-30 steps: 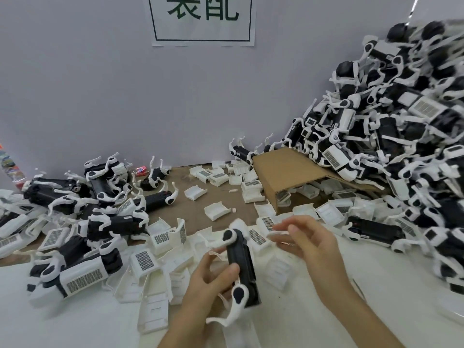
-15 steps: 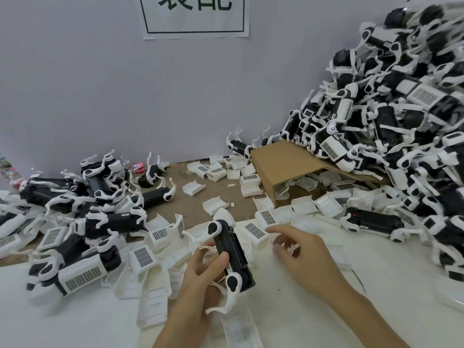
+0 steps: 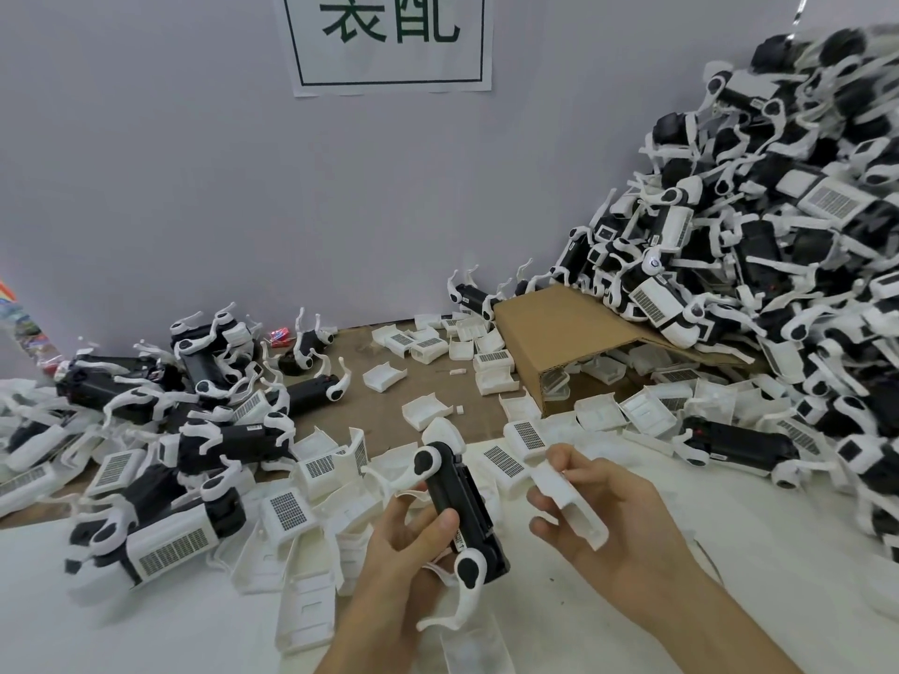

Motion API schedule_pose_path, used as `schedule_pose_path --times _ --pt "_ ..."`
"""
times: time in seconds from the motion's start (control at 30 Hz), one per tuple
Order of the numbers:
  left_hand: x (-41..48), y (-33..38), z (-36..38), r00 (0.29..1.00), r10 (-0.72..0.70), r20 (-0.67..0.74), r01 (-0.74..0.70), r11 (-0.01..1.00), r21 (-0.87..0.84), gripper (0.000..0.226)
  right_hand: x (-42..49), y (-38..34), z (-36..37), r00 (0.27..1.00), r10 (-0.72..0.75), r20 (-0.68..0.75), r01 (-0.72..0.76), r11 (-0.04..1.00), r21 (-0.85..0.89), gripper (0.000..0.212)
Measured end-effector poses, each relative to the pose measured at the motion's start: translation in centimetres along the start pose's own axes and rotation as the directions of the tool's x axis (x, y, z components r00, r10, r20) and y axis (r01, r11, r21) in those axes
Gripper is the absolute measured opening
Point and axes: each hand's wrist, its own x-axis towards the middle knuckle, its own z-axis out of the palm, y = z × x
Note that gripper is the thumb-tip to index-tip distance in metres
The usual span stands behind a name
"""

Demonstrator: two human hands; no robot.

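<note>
White cover shell (image 3: 566, 503) presented to black body (image 3: 459, 503) — pre-fit stage of assembly.
Grip of the left hand (image 3: 404, 542) is closed round the black body, held above the bench (image 3: 759, 542), with white legs (image 3: 469, 571) fitted at both ends. Grip of the right hand (image 3: 627, 522) pinches the cover shell just beside the body, not touching. Next move, as judged — turn the shell's hollow side toward the body, align edges, press until seated.

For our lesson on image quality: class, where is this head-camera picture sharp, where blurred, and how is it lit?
Head view: the black unit in the left hand and the white cover in the right hand look sharp; head view, upper right: the heap of units is smeared; head view overall: light soft and even.
</note>
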Motion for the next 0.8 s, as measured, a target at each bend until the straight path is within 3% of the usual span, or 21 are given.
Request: schedule_pose_path --times 0.13,0.2,0.33,0.5,0.67,0.8 --pt "0.0 0.0 -0.1 1.0 -0.013 0.026 0.014 0.999 -0.046 0.055 -0.2 0.0 0.3 1.0 -0.018 0.012 0.018 1.0 -0.01 0.018" --pt "-0.1 0.0 -0.1 0.998 -0.038 0.049 0.04 0.998 -0.042 0.062 -0.2 0.1 0.4 0.999 -0.021 0.028 0.022 0.999 -0.032 0.024" --pt "-0.6 0.2 0.3 0.99 -0.092 0.103 0.095 0.995 -0.018 0.097 -0.3 0.6 0.9 0.996 -0.073 0.047 0.08 0.983 -0.162 0.048" --pt "-0.6 0.2 0.8 0.989 -0.11 0.103 0.112 0.994 -0.017 0.104 -0.4 1.2 1.4 0.988 -0.101 0.117 0.134 0.935 -0.329 0.048" --pt "-0.8 0.3 0.9 0.992 -0.077 0.1 0.079 0.997 -0.009 0.079 -0.2 1.6 1.4 0.979 -0.171 0.109 0.203 0.862 -0.464 0.039" --pt "-1.0 0.5 1.1 0.992 -0.073 0.098 0.075 0.997 -0.017 0.077 -0.1 1.4 1.1 0.984 -0.152 0.092 0.178 0.85 -0.496 0.039"
